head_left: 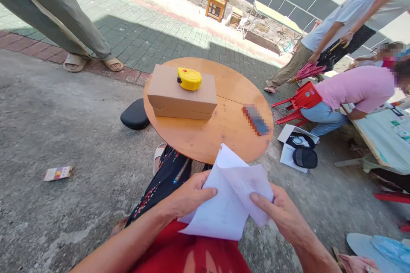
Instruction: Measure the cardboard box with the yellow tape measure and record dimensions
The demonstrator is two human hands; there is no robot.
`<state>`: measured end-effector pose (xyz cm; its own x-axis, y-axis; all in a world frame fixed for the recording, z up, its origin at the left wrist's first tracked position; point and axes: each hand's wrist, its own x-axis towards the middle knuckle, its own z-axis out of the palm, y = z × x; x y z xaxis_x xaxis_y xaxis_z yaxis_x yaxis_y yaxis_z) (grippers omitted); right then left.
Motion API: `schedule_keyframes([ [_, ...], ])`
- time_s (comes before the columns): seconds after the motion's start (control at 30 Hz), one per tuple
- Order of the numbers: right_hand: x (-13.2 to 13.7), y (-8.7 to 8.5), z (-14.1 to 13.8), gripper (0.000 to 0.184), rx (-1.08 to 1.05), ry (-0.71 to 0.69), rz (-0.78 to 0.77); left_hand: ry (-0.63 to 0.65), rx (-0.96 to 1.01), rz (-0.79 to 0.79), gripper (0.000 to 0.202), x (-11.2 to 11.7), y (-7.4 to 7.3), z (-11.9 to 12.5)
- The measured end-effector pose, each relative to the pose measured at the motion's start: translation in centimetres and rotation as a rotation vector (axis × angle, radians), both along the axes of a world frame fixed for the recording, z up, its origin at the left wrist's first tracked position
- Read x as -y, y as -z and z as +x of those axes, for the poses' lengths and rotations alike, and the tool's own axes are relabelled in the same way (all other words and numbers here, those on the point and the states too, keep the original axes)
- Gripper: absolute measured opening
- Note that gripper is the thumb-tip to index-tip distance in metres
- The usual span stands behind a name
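White paper sheets (221,209) are held over my lap, just in front of the round wooden table (233,140). My left hand (195,194) pinches their left side, thumb on top and fingers hidden beneath. The right side, where an upper sheet (250,179) is folded or crossed over, is gripped by my right hand (275,204), its thumb pressing on the paper. On the table lies a brown cardboard box (182,100) with a yellow tape measure (190,80) on its top. A blurred phone-like object with a red edge (256,120) rests at the table's right.
A black stool or seat (135,114) stands left of the table. On the ground are an opened white box with black cases (297,149) and a small carton (58,173). People stand at left and right; one in pink (355,85) sits on a red chair (303,96).
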<state>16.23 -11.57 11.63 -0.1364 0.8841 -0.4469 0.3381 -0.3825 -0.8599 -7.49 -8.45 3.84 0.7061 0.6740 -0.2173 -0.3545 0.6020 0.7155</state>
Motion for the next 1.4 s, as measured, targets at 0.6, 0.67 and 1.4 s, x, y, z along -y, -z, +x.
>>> schedule_keyframes([
  [0.6,-0.2,-6.1,2.7,0.03,0.4,0.069,0.316,-0.014,0.085,-0.16,0.06,-0.9,-0.3,-1.6],
  [0.67,0.3,-6.5,1.9,0.018,0.5,-0.159,0.453,-0.036,0.086,-0.162,0.061,-0.9,-0.2,-1.6],
  [1.4,1.8,-2.7,-5.4,0.039,0.881,-0.883,0.249,-0.158,0.163,-0.167,0.051,-0.4,-0.3,-0.3],
])
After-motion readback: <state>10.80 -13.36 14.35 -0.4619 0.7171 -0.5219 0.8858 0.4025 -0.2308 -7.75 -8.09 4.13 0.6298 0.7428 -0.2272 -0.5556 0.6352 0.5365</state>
